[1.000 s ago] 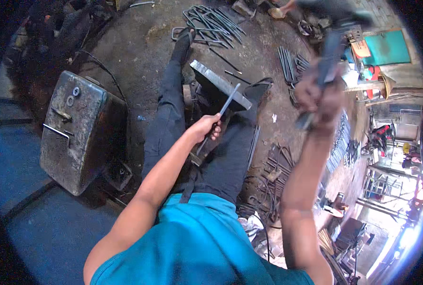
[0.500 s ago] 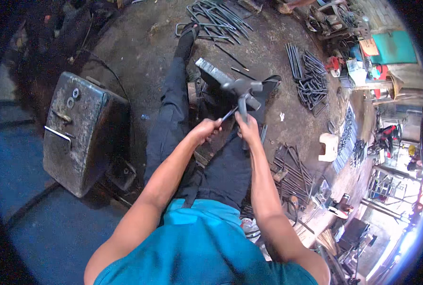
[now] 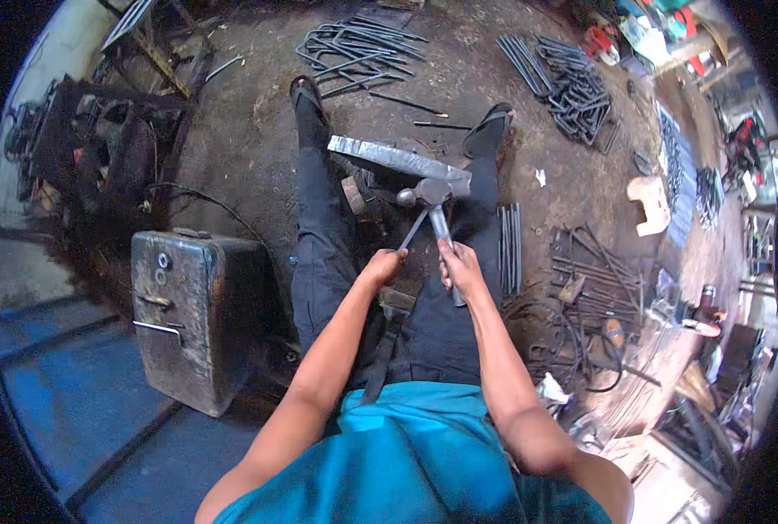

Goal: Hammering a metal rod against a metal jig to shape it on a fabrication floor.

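Between my legs a thick steel block (image 3: pixel 389 158), with a bright worn top, lies crosswise like an anvil. My right hand (image 3: pixel 461 265) is wrapped round the handle of a ball-peen hammer (image 3: pixel 440 224), its grey head over the near right part of the block. In my left hand (image 3: pixel 385 265) is the near end of a thin metal rod (image 3: pixel 415 229), slanting up toward the hammer head. The rod's far end is hidden at the head, so I cannot tell whether hammer and rod touch.
A worn metal box (image 3: pixel 179 319) with washers and a bent rod on it stands at my left. Bent rods (image 3: pixel 354 52) lie ahead, and another heap of them (image 3: pixel 572 92) is at far right. Straight rods (image 3: pixel 510 249) lie beside my right leg. A white stool (image 3: pixel 649 205) stands farther right.
My view has shifted, so the floor and box appear elsewhere. The hammer head, blurred and raised before, is now sharper and lower by the block's near edge. Both hands keep their grips.
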The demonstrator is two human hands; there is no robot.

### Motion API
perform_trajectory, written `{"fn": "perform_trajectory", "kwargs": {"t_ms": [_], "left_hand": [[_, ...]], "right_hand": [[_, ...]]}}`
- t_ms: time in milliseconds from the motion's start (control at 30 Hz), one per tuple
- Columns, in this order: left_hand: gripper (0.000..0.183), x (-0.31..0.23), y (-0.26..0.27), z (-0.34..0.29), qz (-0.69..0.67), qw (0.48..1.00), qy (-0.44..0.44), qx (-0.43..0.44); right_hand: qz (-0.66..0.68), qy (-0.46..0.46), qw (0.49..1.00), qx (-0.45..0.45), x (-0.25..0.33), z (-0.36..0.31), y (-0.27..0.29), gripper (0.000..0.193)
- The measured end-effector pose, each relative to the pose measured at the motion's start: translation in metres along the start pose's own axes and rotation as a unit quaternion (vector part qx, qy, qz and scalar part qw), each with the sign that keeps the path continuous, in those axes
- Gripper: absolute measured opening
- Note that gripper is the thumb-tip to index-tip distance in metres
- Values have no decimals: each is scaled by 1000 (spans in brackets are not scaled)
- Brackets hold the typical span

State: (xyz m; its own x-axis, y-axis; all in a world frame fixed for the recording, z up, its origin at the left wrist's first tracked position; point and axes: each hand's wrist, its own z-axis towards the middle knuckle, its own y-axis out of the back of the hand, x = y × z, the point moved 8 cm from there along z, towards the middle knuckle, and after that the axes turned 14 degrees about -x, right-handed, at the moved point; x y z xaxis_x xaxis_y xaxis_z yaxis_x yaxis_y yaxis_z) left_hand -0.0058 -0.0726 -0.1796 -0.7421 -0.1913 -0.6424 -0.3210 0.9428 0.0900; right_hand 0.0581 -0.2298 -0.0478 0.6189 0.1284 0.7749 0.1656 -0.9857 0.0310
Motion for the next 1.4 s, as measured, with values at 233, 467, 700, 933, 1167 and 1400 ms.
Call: {"fn": "perform_trajectory", "kwargs": {"t_ms": [233,467,700,933,1167,1400], "left_hand": [[34,-37,28,-41,-105,990,32,-90],[35,-58,27,-101,-143,981,-98,-89],[35,-93,21,-143,-51,960,-238,-137],[29,-93,21,-132,-14,955,-250,-156],[34,-68,31,-77,187,940,-178,-223],[37,-46,21,-58,369,891,-147,-221]], "right_hand": [[104,-96,990,9,-35,18,19,23],[-23,-120,992,13,-70,59,-6,19],[-299,-133,943,57,-115,95,-17,17],[-658,29,740,141,-114,68,-53,33],[-715,93,670,178,-115,53,-65,34],[-738,68,639,206,-124,60,-59,35]]}}
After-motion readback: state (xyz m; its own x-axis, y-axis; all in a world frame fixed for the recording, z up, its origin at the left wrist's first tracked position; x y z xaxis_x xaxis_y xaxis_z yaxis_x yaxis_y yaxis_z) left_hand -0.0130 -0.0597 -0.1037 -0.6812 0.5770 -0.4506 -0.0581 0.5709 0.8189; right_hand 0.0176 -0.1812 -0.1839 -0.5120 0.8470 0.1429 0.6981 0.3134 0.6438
